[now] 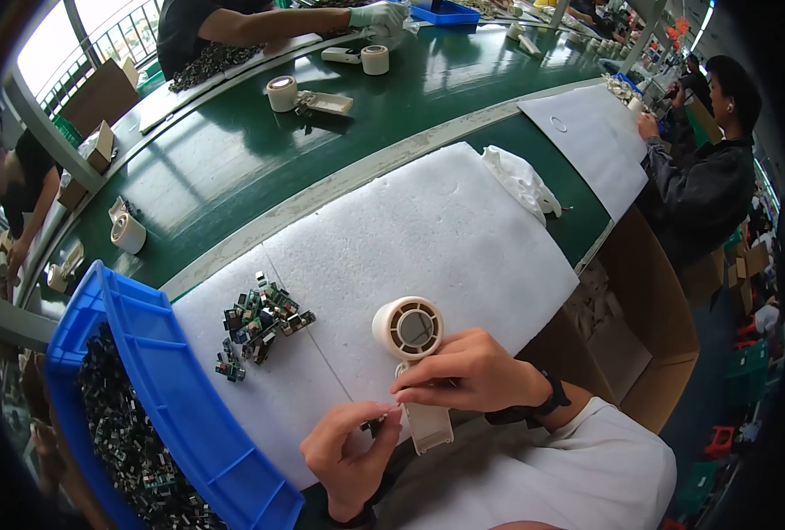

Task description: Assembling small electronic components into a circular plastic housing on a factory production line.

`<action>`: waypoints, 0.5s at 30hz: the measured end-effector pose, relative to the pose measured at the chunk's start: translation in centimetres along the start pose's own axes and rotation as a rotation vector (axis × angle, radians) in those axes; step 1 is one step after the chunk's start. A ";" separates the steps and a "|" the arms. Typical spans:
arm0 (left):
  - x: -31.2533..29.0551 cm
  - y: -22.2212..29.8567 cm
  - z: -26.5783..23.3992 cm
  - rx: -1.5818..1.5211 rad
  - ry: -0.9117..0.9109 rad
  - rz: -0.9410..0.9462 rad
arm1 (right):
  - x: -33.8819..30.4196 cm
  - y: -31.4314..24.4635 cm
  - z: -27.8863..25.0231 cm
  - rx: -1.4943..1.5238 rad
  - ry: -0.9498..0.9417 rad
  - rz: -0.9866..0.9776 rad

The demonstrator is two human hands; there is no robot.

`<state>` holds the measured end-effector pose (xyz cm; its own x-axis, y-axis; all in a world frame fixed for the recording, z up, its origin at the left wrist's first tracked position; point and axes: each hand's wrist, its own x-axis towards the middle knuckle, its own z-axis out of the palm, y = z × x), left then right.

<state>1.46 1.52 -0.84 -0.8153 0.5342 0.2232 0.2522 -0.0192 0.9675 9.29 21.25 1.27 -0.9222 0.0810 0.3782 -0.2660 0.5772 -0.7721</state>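
A white handheld fan (378, 330) lies on the foam sheet just in front of me, its round grilled head away from me and its open handle shell (430, 427) toward me. Over the neck and handle, my right hand (472, 375) is closed, thumb and forefinger pinched near the fan's left side; what they grip is too small to make out. Close by, my left hand (350, 450) pinches a small dark circuit board (374, 427), partly hidden by its fingers. The fingertips of both hands nearly meet. Left of the fan lies a pile of small circuit boards (258, 320).
A blue bin (176, 375) full of small boards stands at my left. Beyond the white foam sheet (392, 225) runs a green conveyor (233, 146) carrying several fans. A white plastic bag (518, 181) and an open cardboard box (666, 331) are rightward. Co-workers sit around the belt.
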 end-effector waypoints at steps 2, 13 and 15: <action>0.0 0.3 -0.4 0.010 -0.128 0.087 | -0.3 -0.1 0.3 0.014 0.034 0.085; -0.1 0.8 0.0 -0.356 0.102 -0.105 | 0.0 -0.6 0.6 -0.089 0.084 0.047; 0.0 0.9 0.1 -0.288 0.101 -0.122 | 0.0 -0.7 0.9 -0.085 0.081 0.040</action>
<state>1.73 1.56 0.00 -0.8819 0.4606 0.1003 0.0034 -0.2067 0.9784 9.22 20.18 1.35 -0.9050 0.1684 0.3906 -0.2014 0.6391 -0.7423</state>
